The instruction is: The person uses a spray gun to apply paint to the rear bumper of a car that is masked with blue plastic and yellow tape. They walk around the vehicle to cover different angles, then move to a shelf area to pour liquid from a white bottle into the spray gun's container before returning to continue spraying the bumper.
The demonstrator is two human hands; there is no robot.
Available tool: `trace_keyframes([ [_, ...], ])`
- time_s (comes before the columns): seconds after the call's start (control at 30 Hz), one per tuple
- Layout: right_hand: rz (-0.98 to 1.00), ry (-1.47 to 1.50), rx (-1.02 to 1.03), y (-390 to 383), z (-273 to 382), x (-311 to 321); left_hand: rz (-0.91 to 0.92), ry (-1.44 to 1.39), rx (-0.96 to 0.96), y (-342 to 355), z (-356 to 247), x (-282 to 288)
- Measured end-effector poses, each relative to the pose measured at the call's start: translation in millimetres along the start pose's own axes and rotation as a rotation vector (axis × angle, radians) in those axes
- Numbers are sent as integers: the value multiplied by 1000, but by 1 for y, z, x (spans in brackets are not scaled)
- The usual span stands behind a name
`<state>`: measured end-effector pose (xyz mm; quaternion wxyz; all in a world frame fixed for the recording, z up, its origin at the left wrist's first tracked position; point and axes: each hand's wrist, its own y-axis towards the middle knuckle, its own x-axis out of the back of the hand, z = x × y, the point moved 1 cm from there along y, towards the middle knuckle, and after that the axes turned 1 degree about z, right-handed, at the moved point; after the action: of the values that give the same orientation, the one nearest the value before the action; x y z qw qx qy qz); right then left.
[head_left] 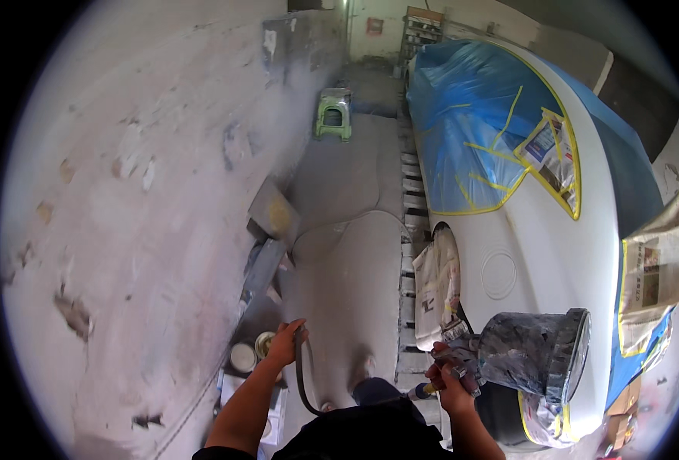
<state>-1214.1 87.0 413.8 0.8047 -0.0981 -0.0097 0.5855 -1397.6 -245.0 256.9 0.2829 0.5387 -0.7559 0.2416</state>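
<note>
My left hand [286, 341] is closed on a dark air hose [307, 391], low at the centre. My right hand [450, 379] grips a spray gun [466, 360] with a large paint-smeared cup [527, 356] on it, held over the lower side of a white car [523, 253]. Blue plastic sheeting [470, 107] edged with yellow tape covers part of the car, and newspaper masking [435, 291] covers the wheel area beside the gun.
A paint-stained wall [124, 230] runs along the left, with boards [272, 209] and cans [243, 357] at its foot. A green stool [332, 119] stands farther up the grey floor [339, 291]. A slatted grate [409, 276] runs beside the car. A shelf rack [420, 31] stands far back.
</note>
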Motion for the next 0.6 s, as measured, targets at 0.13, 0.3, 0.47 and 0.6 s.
trace_keyframes([
  [0.13,-64,70,-8,105,7,-20,-9,-61,-97,121,18,11],
  [0.3,-91,56,40,267,34,-28,16,-48,-22,270,2,42],
  [0.47,-110,118,-23,405,102,-63,32,-10,-37,406,-20,94],
  [0.6,-138,68,10,510,116,-73,0,-33,-119,513,-19,103],
])
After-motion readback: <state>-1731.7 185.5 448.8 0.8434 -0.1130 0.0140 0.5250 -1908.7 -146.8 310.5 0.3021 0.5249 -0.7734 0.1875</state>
